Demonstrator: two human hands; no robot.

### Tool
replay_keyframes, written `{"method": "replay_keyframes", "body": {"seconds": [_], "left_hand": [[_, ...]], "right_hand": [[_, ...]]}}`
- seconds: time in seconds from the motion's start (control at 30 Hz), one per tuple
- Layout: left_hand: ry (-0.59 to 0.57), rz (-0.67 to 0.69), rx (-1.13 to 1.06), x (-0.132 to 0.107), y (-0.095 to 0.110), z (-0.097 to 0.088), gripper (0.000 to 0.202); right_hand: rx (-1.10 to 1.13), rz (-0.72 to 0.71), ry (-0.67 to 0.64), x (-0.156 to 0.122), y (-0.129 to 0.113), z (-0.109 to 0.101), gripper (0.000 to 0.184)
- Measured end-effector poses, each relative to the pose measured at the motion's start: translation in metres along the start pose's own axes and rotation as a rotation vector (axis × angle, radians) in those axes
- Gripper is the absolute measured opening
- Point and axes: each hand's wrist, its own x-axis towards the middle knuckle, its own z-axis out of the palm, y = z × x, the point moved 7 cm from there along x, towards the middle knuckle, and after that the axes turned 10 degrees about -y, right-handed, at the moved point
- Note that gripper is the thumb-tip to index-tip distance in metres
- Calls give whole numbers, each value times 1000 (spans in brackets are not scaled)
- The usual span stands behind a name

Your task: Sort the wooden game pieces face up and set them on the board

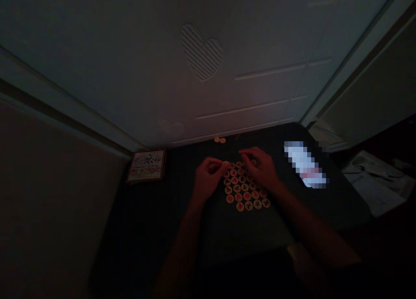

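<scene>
Round wooden xiangqi pieces point(245, 187) with red and black characters lie in close rows on a dark tabletop. My left hand point(207, 177) is at the far left corner of the rows, thumb and forefinger closed on one xiangqi piece point(225, 165). Over the far right part of the rows is my right hand point(261, 169), its forefinger stretched out and the thumb apart below it. It covers some of the pieces, and nothing shows between its fingers. Two more discs point(220, 140) lie beyond the rows, near the wall, their faces too dim to read.
A flat square box point(147, 166) with printed writing lies at the table's left. On the right is a bright, blurred-out phone point(305, 165). A pale panel with raised hearts point(203, 52) stands behind the dark table point(182, 160). White papers or bags point(378, 182) lie beyond its right edge.
</scene>
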Motion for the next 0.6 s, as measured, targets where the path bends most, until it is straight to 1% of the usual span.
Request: {"method": "replay_keyframes", "body": {"seconds": [0.07,0.13,0.2,0.27,0.33,0.4,0.53,0.6], "left_hand": [[-9,14,18,-2,6,-4,28],[-25,25,25,-5,11,-7,27],[-51,27,28,-9,15,-10,27],[-104,15,42,-16,16,-10,28],[-165,-1,70,-25,14,-7,29],[-223,-23,98,-37,9,-4,29],[-310,-65,165,-68,1,2,26],[-349,-56,217,-83,0,4,23]], "right_hand": [[-10,58,115,0,11,-11,20],[8,138,225,-1,27,-21,21],[61,226,298,-2,46,-25,25],[124,296,352,-4,65,-27,27],[173,347,395,-5,79,-28,28],[210,384,428,-6,88,-29,29],[239,414,438,-8,93,-28,31],[237,416,431,-9,93,-27,32]]}}
